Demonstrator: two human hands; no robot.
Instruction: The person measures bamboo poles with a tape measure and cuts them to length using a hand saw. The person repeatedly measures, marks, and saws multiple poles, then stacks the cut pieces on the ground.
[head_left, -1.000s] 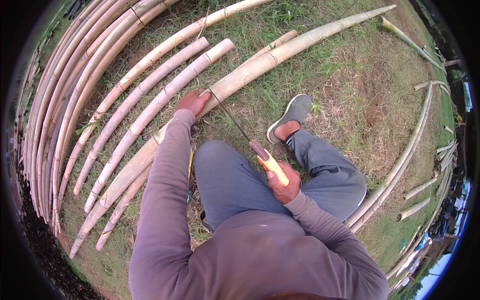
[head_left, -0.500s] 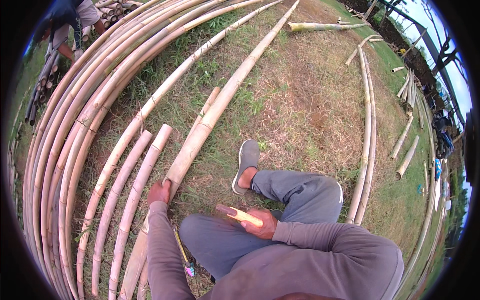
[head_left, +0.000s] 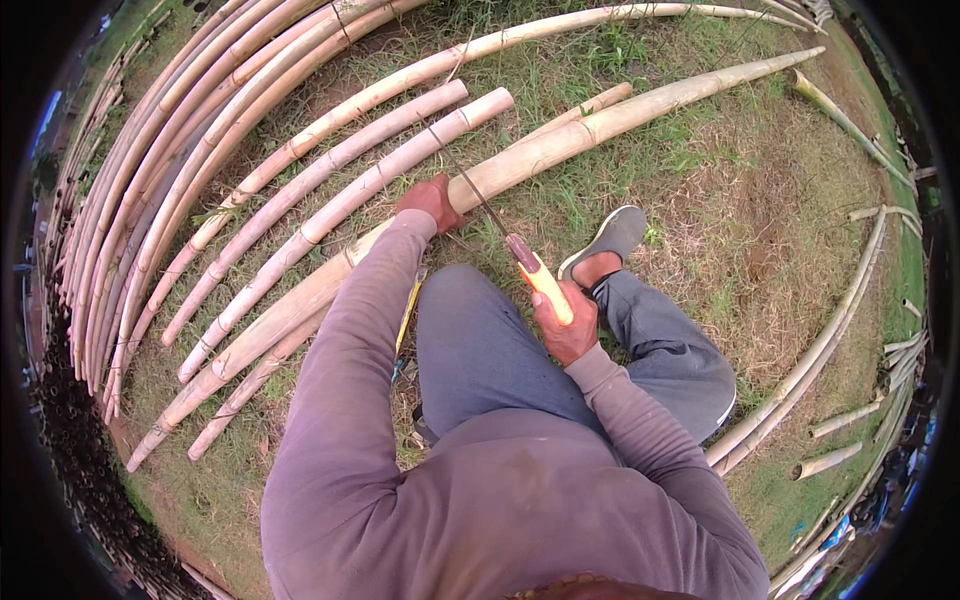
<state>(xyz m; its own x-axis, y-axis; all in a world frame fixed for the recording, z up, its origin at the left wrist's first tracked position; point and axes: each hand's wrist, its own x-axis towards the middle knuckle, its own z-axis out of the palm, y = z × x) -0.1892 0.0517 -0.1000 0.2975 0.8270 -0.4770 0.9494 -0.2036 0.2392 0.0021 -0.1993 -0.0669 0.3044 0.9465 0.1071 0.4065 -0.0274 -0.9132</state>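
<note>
A long pale bamboo pole (head_left: pixel 560 145) runs slantwise across the grass in front of me. My left hand (head_left: pixel 432 203) is closed round it, fingers partly hidden behind the pole. In my right hand (head_left: pixel 568 325) is a handsaw (head_left: pixel 543 283) with a yellow-orange handle, fingers wrapped round the grip. Its thin dark blade crosses over the pole just right of my left hand, and the tip reaches toward a shorter bamboo length (head_left: pixel 380 172). Whether the teeth touch the pole I cannot tell. A thinner bamboo piece (head_left: pixel 597 103) lies beneath the pole.
Another cut bamboo length (head_left: pixel 300 203) and a longer pole (head_left: pixel 400 83) lie beyond. A large bundle of poles (head_left: pixel 190 170) curves along the far left. Two poles (head_left: pixel 815 370) lie at right. A yellow strip (head_left: pixel 407 312) is beside my bent left leg (head_left: pixel 475 335).
My right hand has brought the saw forward from over my lap, and its blade now lies across the pole. The view has turned; my left hand still grips the pole.
</note>
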